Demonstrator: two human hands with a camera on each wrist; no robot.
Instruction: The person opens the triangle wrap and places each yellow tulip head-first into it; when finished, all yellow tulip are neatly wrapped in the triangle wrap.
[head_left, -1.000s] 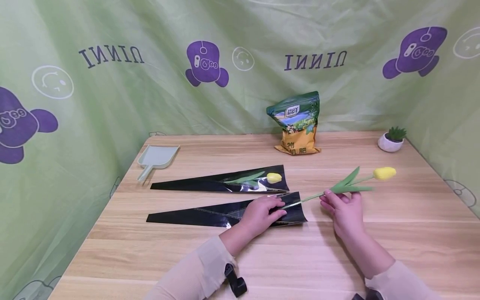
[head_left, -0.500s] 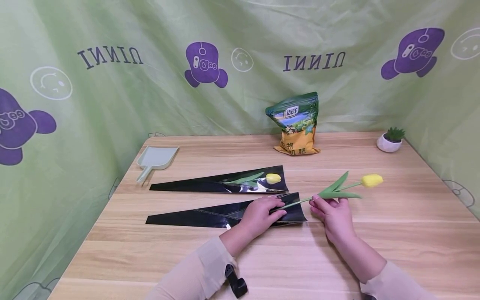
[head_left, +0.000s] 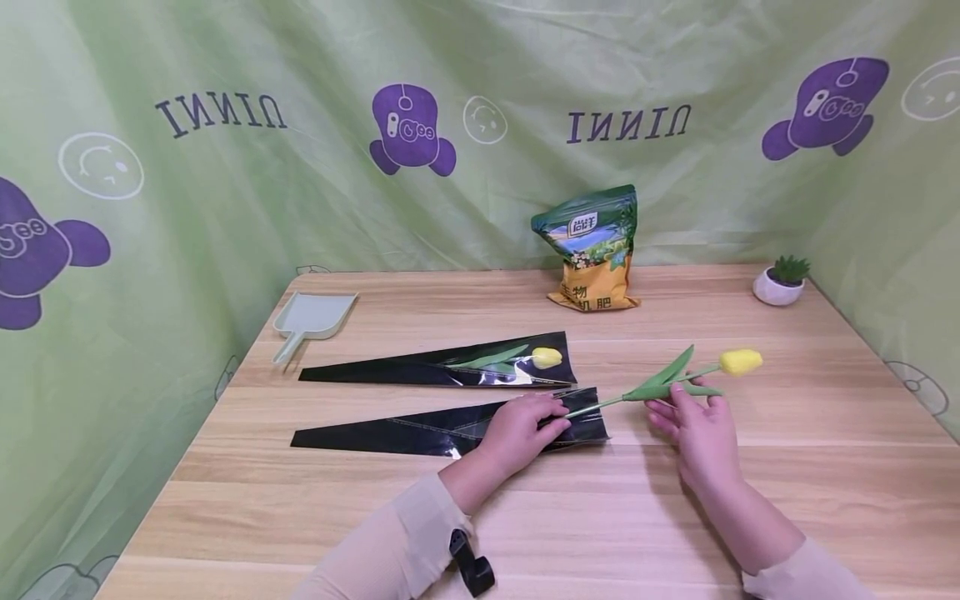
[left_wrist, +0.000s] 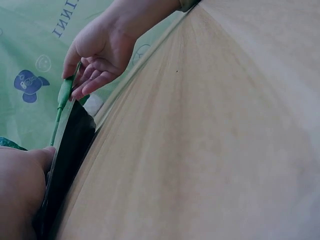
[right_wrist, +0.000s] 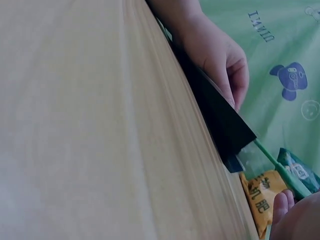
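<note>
A yellow artificial tulip with green leaves slants over the table, its stem running into the wide end of a black flower sleeve. My left hand pinches the sleeve near that mouth, thumb beside the stem. The stem's lower end is hidden under this hand and in the sleeve. My right hand holds the tulip at its leaves, thumb and fingertips on the lower leaf, just short of the bloom. In the left wrist view, the right hand has its thumb on the green leaf.
Behind lies a second black sleeve with a yellow tulip inside. A pale dustpan lies at the back left. A fertilizer bag stands at the back, a potted succulent at the back right. Green cloth hangs around the table.
The tulip has moved left, its stem further into the sleeve. My right hand went left with it, then shifted right along it to the leaves. The left hand has stayed in place.
</note>
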